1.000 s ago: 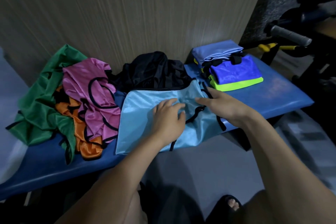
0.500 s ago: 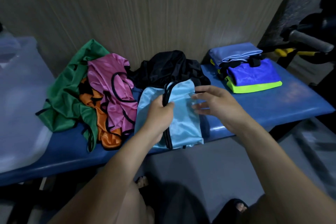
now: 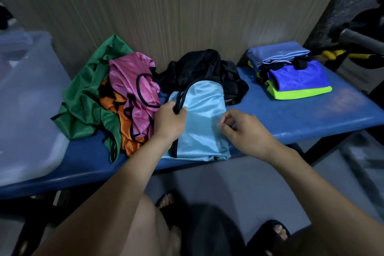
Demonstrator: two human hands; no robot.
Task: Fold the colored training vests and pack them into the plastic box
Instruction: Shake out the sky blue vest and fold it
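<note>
Light-blue vest (image 3: 200,122) now folded narrower; left hand (image 3: 168,122) fingers pinch trim, right hand (image 3: 244,131) released, loose.

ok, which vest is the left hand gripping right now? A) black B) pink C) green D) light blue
D: the left hand pinches the black-trimmed edge of the light blue vest lying folded on the bench, while the pink vest and green vest sit untouched in the pile beside it.
</note>
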